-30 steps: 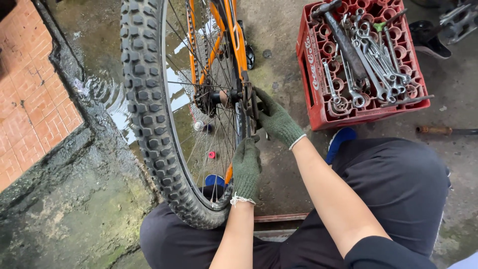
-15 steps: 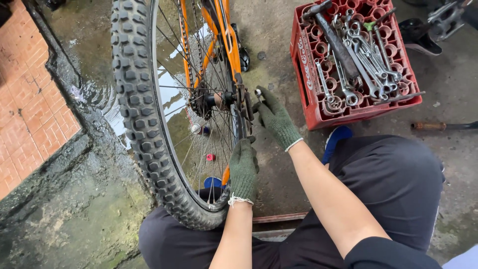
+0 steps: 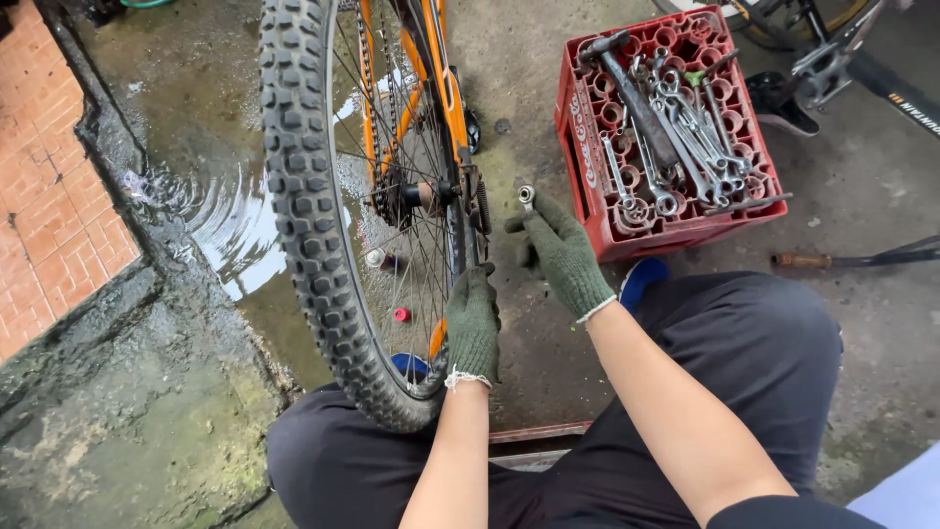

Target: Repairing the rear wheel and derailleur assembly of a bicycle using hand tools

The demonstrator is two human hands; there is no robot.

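Note:
A knobby bicycle wheel (image 3: 299, 196) stands upright in an orange frame (image 3: 446, 88) in front of me. My left hand (image 3: 473, 328), in a green knit glove, is closed around the lower frame tube beside the spokes. My right hand (image 3: 563, 253), also in a green glove, is a little to the right of the hub (image 3: 421, 196) and apart from it. It pinches a small silver metal part (image 3: 526, 196) between thumb and fingertips. My dark trousers (image 3: 744, 372) show below, as I am crouched behind the wheel.
A red plastic crate (image 3: 597, 157) full of wrenches and a hammer sits at the right. Another bicycle's pedal (image 3: 818, 73) is at the top right. A tool with a wooden handle (image 3: 813, 261) lies on the wet concrete. A puddle (image 3: 211, 220) and a brick edge (image 3: 49, 196) are at the left.
My right hand has drawn back from the hub to the right, with a small metal part now in its fingertips. My left hand stays on the frame.

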